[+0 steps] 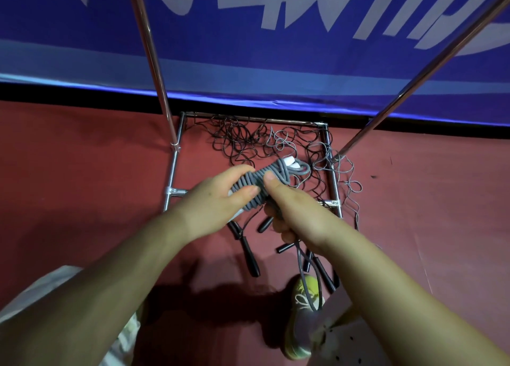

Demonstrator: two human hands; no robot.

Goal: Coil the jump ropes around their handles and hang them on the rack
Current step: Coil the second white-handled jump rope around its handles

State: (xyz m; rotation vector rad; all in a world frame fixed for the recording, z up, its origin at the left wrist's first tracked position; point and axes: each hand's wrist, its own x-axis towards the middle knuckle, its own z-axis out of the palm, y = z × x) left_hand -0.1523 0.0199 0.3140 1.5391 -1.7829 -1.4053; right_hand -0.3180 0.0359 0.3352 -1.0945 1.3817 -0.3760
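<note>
Grey jump rope, coiled apparently round white handles, is gripped between left hand and right hand.

Grey jump rope coiled over white handles; black ropes and black handles tangled on a dull red floor. Chrome-silver rack. Behind, a deep blue banner patterned with pale grey-white lettering. Yellow-green shoe with white laces.

The red floor carries the rack's chrome base frame, tangled black ropes, black handles, and a grey rope.
</note>
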